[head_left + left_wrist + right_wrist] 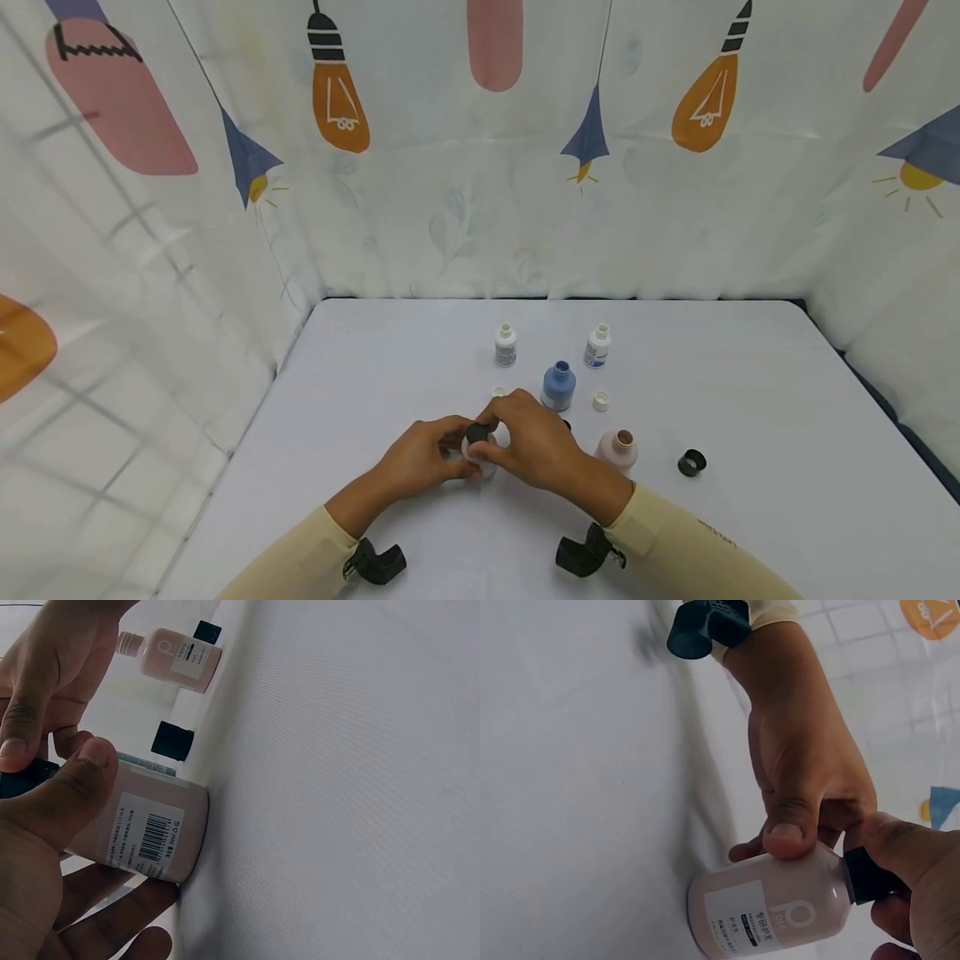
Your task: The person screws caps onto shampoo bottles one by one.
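Note:
Both hands meet at a pale pink bottle [769, 904] that stands upright on the white table, its label turned toward the right wrist camera. My left hand [420, 454] holds the bottle's body between thumb and fingers. On the bottle's neck sits a black cap [477, 432], which my right hand [536, 437] pinches with thumb and fingers. Just right of that hand is a second pink bottle [617, 454], uncapped and partly behind the wrist. A loose black cap [692, 462] lies farther right. Whether the held cap is threaded on tightly cannot be seen.
An open blue bottle [558, 387] stands behind the right hand. Two open white bottles, one left [506, 346] and one right [597, 346], stand farther back. A white cap [601, 401] lies near the blue bottle; another white cap [498, 392] is partly hidden by the right hand.

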The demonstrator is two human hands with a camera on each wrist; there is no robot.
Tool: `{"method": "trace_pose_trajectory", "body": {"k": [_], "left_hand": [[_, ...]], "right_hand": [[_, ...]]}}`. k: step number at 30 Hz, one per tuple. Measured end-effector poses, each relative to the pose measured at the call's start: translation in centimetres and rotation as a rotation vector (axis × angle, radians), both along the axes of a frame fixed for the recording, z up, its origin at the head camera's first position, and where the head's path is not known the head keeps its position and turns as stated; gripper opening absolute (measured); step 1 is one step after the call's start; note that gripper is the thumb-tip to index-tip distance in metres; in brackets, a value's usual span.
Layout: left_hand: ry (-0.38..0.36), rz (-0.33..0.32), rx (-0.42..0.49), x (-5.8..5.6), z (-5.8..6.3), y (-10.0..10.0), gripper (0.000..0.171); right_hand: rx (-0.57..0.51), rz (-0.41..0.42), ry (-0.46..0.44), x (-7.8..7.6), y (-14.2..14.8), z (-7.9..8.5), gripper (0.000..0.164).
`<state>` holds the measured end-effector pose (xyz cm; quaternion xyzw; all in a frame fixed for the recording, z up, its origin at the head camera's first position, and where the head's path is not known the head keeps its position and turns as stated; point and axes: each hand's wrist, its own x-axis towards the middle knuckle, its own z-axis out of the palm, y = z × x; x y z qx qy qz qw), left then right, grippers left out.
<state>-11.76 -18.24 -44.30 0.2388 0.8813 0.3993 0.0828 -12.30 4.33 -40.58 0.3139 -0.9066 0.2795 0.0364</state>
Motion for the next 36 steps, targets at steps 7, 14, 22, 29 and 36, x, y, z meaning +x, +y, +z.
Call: {"method": "trace_pose_trajectory", "body": {"k": [7,14,22,29,36], "left_hand": [[-0.013,-0.006,-0.011,0.0,0.0,0.1,0.049],[-0.026,-0.009,-0.009,0.0,0.3,0.0,0.051],[-0.026,-0.006,-0.014,0.0,0.5,0.1,0.055],[-0.056,-0.010,0.012,-0.1,0.5,0.1,0.051],[-0.075,0.007,-0.005,0.0,0.5,0.1,0.051]], "right_hand": [[-0.005,0.022,-0.082,0.0,0.5,0.1,0.047],[-0.023,0.206,-0.013,-0.3,1.2,0.3,0.035],[-0.010,0.126,-0.025,-0.1,0.9,0.6,0.032],[0.002,0.081,-0.050,-0.2,0.6,0.6,0.033],[0.022,0.119,-0.016,-0.1,0.9,0.6,0.046]]}}
